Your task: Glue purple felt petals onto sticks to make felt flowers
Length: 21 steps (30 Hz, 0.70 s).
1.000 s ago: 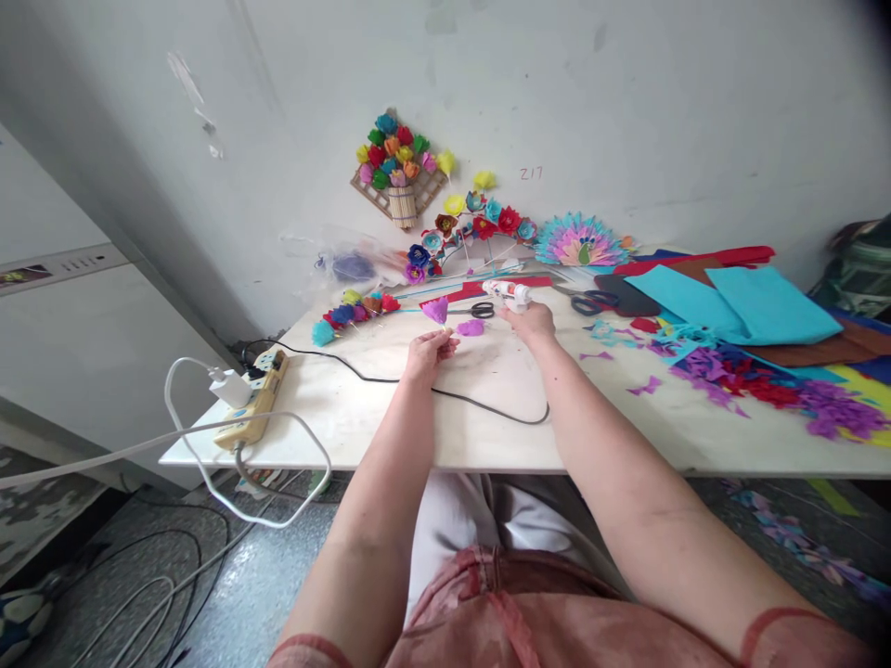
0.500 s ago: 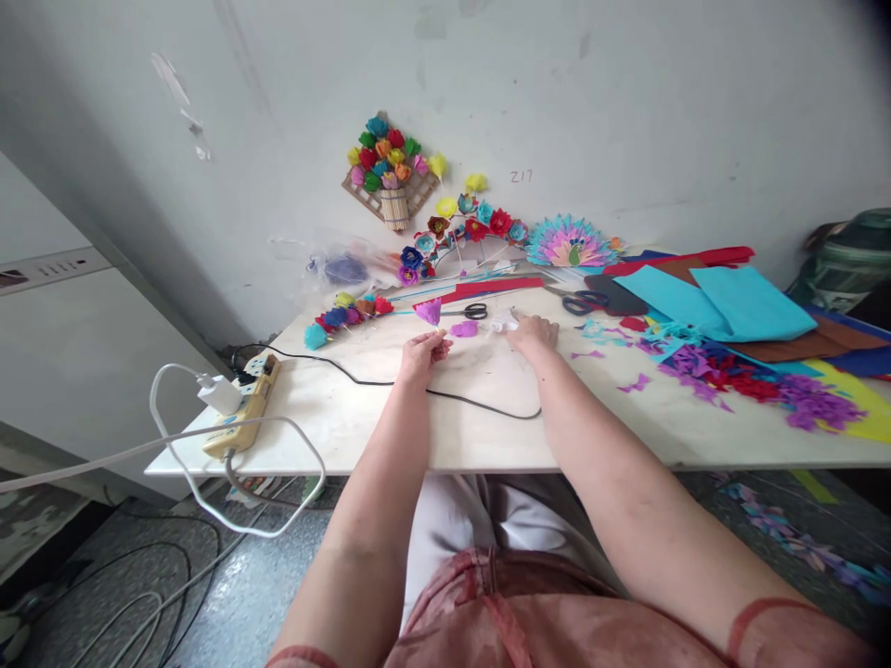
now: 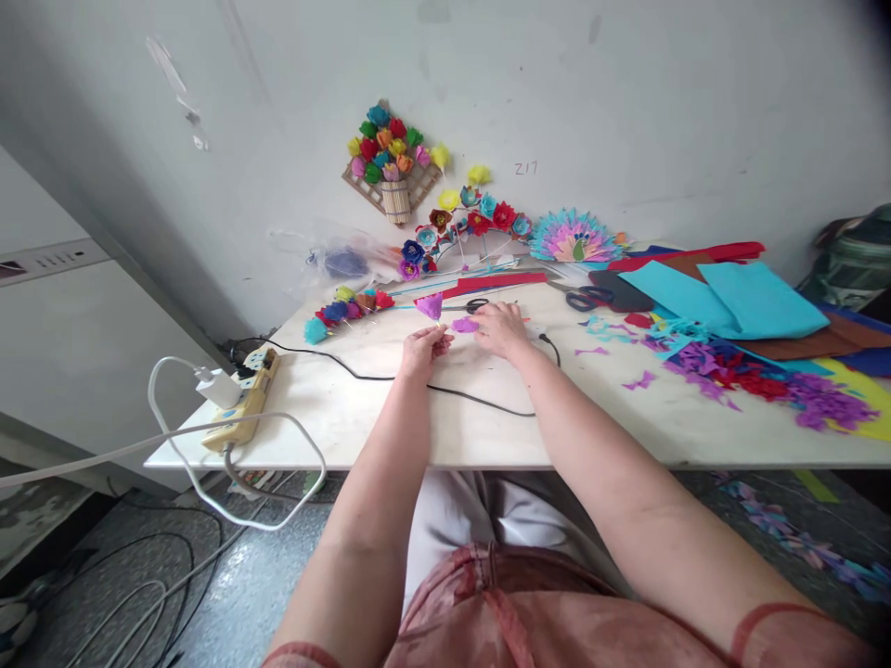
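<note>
My left hand (image 3: 426, 349) is closed, pinching a purple paper flower (image 3: 430, 307) low on its stem, with the bloom standing above the fingertips. My right hand (image 3: 499, 327) lies low over the tabletop, its fingers stretched out to the left. Their tips reach the edge of a loose purple paper piece (image 3: 464, 326); whether they touch it I cannot tell. Just behind that hand rest black-handled scissors (image 3: 476, 305), partly covered by the fingers.
A black cord (image 3: 480, 400) crosses the white table under my forearms. Left are a power strip (image 3: 245, 404) and finished paper flowers (image 3: 346, 312). Right lie larger scissors (image 3: 588, 297), purple and red scraps (image 3: 738, 376) and folded blue paper (image 3: 762, 301). Flower decorations (image 3: 480, 221) line the wall.
My right hand has moved left, from a whitish crumpled item to beside the loose purple piece. The cord's plug now shows behind my right wrist. My left hand still holds the flower.
</note>
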Each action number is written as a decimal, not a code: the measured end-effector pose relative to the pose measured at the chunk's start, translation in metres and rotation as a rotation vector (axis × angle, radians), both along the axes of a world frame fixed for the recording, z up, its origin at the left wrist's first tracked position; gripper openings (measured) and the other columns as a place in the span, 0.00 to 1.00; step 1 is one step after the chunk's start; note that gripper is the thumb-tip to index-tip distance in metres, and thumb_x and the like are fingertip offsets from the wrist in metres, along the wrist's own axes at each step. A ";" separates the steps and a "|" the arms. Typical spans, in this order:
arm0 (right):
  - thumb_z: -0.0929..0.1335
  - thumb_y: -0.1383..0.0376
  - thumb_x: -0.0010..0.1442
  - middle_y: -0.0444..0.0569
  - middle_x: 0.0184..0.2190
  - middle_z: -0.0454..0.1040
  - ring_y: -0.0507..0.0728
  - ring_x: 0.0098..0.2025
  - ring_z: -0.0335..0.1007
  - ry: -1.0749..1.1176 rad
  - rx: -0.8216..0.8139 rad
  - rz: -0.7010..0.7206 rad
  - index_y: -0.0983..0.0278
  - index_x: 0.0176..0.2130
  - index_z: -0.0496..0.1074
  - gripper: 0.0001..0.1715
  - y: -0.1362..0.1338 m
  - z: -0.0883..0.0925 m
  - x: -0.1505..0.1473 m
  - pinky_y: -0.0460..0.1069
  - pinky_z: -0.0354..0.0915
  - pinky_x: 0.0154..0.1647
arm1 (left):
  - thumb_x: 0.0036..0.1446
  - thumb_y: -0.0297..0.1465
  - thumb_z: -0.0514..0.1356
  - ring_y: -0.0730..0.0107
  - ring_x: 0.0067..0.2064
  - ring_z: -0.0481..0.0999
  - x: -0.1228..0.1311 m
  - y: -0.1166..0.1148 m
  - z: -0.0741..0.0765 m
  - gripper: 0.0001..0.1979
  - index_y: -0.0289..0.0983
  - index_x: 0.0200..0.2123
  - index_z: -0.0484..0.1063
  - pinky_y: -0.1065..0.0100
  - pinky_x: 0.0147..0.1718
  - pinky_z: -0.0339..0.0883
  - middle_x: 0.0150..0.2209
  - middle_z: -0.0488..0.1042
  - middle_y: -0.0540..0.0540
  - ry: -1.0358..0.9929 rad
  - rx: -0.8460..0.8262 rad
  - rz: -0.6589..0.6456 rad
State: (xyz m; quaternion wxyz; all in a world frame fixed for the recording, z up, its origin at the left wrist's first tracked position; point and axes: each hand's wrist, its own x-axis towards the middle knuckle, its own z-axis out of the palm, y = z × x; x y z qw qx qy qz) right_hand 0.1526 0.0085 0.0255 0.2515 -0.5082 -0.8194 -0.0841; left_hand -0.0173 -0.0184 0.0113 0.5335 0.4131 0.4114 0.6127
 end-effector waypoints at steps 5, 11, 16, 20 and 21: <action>0.63 0.62 0.55 0.45 0.52 0.68 0.61 0.53 0.55 -0.124 -0.051 0.107 0.55 0.48 0.71 0.20 -0.002 -0.006 -0.011 0.58 0.42 0.57 | 0.37 0.35 0.68 0.79 0.22 0.68 0.001 0.001 -0.001 0.15 0.31 0.27 0.72 0.74 0.22 0.61 0.23 0.73 0.45 0.012 -0.009 0.010; 0.60 0.62 0.57 0.46 0.54 0.66 0.61 0.56 0.52 -0.199 -0.083 0.103 0.58 0.47 0.72 0.20 0.005 -0.011 -0.020 0.61 0.36 0.59 | 0.36 0.35 0.68 0.78 0.21 0.68 0.000 0.001 -0.002 0.16 0.31 0.28 0.72 0.74 0.23 0.61 0.22 0.73 0.46 0.016 -0.008 0.016; 0.60 0.63 0.56 0.46 0.54 0.66 0.61 0.57 0.52 -0.197 -0.093 0.113 0.59 0.46 0.72 0.20 0.008 -0.015 -0.026 0.61 0.35 0.59 | 0.36 0.35 0.68 0.78 0.21 0.67 0.002 -0.001 0.000 0.15 0.31 0.27 0.72 0.73 0.22 0.61 0.22 0.73 0.46 0.010 -0.006 0.017; 0.61 0.62 0.57 0.47 0.54 0.67 0.61 0.57 0.52 -0.187 -0.098 0.112 0.61 0.49 0.69 0.21 0.008 -0.016 -0.028 0.61 0.36 0.60 | 0.36 0.35 0.68 0.78 0.21 0.68 0.003 -0.002 0.002 0.16 0.31 0.27 0.72 0.73 0.23 0.61 0.23 0.73 0.45 0.018 -0.019 0.031; 0.61 0.62 0.57 0.48 0.54 0.67 0.61 0.57 0.53 -0.171 -0.091 0.110 0.61 0.51 0.68 0.22 0.008 -0.015 -0.028 0.61 0.36 0.60 | 0.35 0.36 0.68 0.78 0.21 0.68 0.002 -0.002 0.002 0.16 0.31 0.27 0.72 0.73 0.23 0.61 0.23 0.73 0.45 0.019 -0.019 0.033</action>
